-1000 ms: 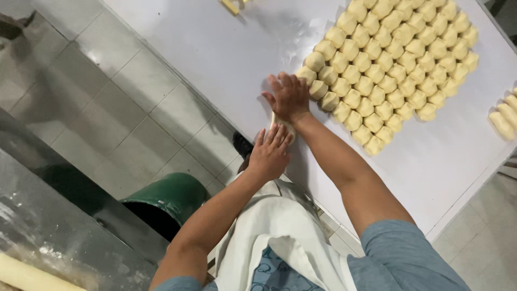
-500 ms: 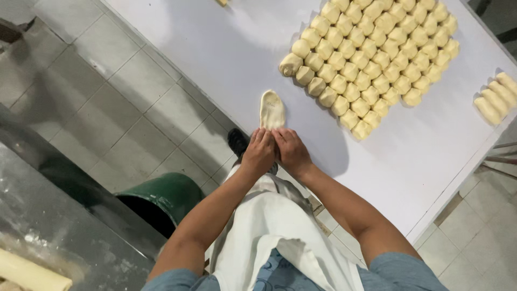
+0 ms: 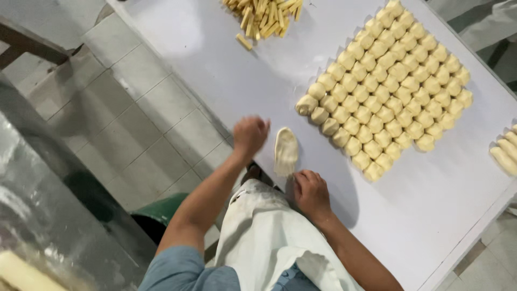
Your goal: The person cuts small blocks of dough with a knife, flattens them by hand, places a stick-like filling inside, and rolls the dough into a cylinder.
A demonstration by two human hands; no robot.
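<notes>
Pressing my right hand (image 3: 311,193) open on the tabletop (image 3: 215,70) edge beside the flattened dough piece (image 3: 286,151), I raise my clenched, empty left hand (image 3: 250,134); rolling evenly would match the shaped rolls (image 3: 385,91).

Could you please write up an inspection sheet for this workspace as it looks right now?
Surface: white table, bare in the near part.
Job's things: flattened dough piece lying between the hands; block of shaped dough rolls in rows beyond it.
Clutter: pile of yellow sticks at the far edge; more rolls at the right edge.
Grippers: left hand fisted beside the dough piece; right hand resting on the table by its near end; neither holds it.
Cables: nothing seen.
Surroundings: tiled floor, green bin, metal counter.
</notes>
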